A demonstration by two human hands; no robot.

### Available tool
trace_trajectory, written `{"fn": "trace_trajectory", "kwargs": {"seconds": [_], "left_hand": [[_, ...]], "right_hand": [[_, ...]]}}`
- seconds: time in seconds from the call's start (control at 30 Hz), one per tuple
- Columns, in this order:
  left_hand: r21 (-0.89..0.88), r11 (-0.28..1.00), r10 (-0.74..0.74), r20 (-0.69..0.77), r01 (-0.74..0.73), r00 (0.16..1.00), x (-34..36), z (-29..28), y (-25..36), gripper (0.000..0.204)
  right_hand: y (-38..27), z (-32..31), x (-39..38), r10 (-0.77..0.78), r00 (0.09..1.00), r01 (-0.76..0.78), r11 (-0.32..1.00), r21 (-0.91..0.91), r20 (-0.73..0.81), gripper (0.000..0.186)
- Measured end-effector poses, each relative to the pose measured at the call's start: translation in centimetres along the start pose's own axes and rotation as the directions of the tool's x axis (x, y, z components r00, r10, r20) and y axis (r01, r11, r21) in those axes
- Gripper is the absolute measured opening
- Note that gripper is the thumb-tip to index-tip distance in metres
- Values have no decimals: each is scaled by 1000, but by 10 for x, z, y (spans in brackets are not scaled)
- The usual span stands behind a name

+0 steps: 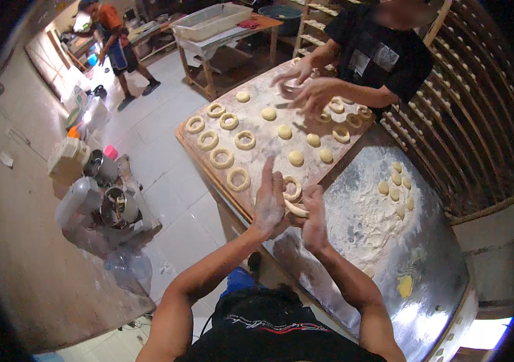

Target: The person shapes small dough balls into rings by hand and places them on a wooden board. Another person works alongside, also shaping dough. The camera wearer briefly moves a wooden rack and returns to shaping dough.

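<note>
Near the close corner of a floured board (227, 202), my left hand (269, 202) is raised with its fingers stretched out and floury. My right hand (314, 220) is curled closed at the right end of a pale dough ring (296, 208), which spans the gap between my hands. The ring's left end reaches the side of my left hand; part of it is hidden. Just beyond it lies another dough ring (292, 188). More shaped rings (238, 179) rest on the board's left side, and round dough balls (296, 158) lie about its middle.
Across the board a co-worker's hands (314, 96) move over the dough, blurred. A floury metal table (383, 241) at right bears several dough pieces (395, 193). Racks of trays (456, 114) stand behind it. Mixers (82, 202) stand at left; another person (115, 42) is far off.
</note>
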State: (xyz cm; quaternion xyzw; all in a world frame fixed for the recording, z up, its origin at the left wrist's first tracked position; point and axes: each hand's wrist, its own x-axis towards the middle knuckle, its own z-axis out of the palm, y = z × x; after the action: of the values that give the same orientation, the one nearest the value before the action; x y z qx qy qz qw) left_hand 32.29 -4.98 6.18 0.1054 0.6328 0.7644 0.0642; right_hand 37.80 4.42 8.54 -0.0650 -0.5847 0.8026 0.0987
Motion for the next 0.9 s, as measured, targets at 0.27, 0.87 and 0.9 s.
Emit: {"fn": "trace_trajectory", "kwargs": {"seconds": [0.27, 0.87, 0.9], "left_hand": [[527, 811, 265, 58, -255, 962, 37, -39, 24, 45], [771, 534, 276, 229, -347, 934, 160, -93, -1, 35], [807, 442, 172, 352, -391, 920, 159, -97, -4, 37]], "right_hand": [[10, 27, 55, -69, 997, 73, 924, -376, 25, 20], [16, -37, 146, -337, 907, -5, 593, -805, -254, 34], [14, -44, 145, -217, 946, -112, 475, -873, -240, 31]]}}
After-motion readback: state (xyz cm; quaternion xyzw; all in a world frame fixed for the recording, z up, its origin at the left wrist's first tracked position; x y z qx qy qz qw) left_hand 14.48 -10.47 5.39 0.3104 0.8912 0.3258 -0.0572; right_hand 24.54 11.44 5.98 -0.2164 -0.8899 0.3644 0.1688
